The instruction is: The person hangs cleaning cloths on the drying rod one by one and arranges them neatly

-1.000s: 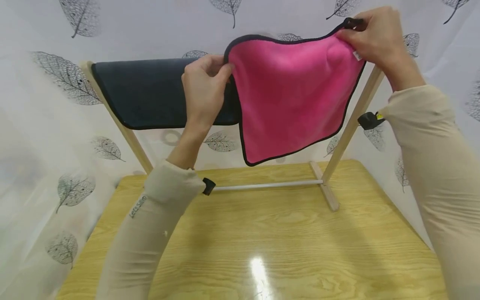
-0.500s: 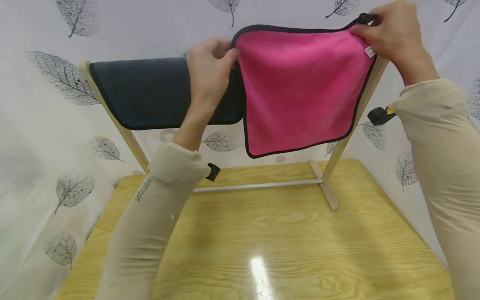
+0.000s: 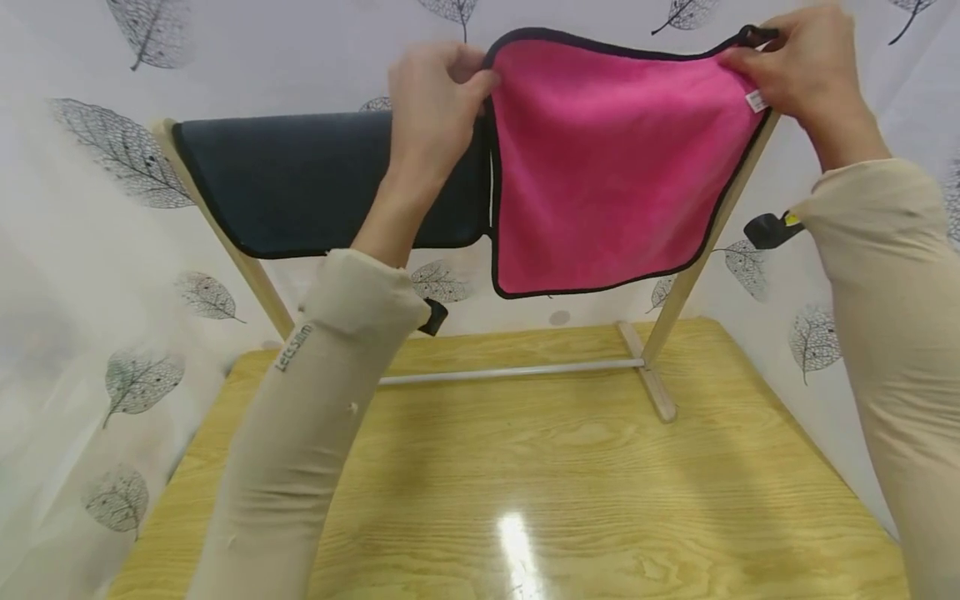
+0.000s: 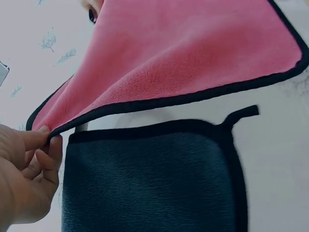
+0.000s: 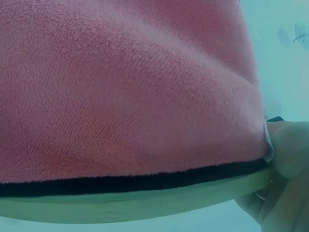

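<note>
A pink towel [image 3: 607,167] with black edging hangs spread between my two hands, in front of the right half of a wooden rack. My left hand [image 3: 435,112] pinches its upper left corner between thumb and fingers, as the left wrist view also shows of that hand [image 4: 31,169]. At the upper right corner, beside a black loop and a white label [image 3: 757,101], my right hand [image 3: 813,67] pinches the edge. A dark blue towel [image 3: 292,183] with black edging is draped over the rack's left half, partly behind my left hand. The rack's top bar is hidden by the towels.
The rack's right post [image 3: 678,292] stands close behind the pink towel, on a wooden foot [image 3: 648,375]. A white lower bar [image 3: 517,372] crosses low over the wood-grain table [image 3: 555,475]. A white leaf-print curtain [image 3: 142,317] hangs behind and at the sides.
Both hands have moved up and to the right with the pink towel. Its lower edge has risen, and more of the dark blue towel shows at the left.
</note>
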The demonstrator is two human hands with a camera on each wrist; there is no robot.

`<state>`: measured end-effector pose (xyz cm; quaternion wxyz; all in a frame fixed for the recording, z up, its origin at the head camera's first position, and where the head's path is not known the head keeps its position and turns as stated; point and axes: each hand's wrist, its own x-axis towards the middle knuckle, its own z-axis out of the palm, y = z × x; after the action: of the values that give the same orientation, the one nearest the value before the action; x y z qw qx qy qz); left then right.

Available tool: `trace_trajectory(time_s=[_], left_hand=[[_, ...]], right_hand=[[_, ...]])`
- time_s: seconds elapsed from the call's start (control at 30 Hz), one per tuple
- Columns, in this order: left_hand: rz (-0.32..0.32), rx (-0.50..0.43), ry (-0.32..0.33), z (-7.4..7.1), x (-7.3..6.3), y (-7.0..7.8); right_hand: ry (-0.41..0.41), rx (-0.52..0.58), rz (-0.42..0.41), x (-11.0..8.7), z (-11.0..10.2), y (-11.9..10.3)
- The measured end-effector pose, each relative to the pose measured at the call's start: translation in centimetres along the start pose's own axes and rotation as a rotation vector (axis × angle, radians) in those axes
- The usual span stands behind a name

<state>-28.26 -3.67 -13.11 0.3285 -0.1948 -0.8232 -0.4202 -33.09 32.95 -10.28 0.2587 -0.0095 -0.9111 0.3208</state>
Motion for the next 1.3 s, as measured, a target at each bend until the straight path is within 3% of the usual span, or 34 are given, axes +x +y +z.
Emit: trace_trajectory(time_s=[0.13, 0.3, 0.47, 0.63, 0.87, 1.17, 1.3], left_hand=[[0.014, 0.081, -0.046, 0.0, 1.2, 0.3], [-0.016, 0.067, -0.094, 0.3, 2.2, 0.2], [-0.062, 0.064, -0.074, 0.3, 3.0, 0.1], [-0.09, 0.081, -0.048, 0.3, 3.7, -0.1], [-0.147, 0.211, -0.051, 0.5, 3.9, -0.8], [-0.237, 0.352, -0.214, 0.8, 3.7, -1.3], [-0.238, 0.383, -0.247, 0.7, 3.8, -1.4]], right_hand=[[0.0, 0.095, 0.039, 0.2, 0.2, 0.5], [-0.012, 0.158, 0.091, 0.2, 0.5, 0.8], [-0.059, 0.146, 0.126, -0.3, 0.9, 0.8], [-0.043, 0.141, 0.126, -0.2, 1.0, 0.7], [-0.042, 0.158, 0.147, -0.3, 1.0, 0.5], [-0.063, 0.171, 0.173, -0.5, 1.3, 0.4], [-0.065, 0.159, 0.173, -0.4, 1.5, 0.4]])
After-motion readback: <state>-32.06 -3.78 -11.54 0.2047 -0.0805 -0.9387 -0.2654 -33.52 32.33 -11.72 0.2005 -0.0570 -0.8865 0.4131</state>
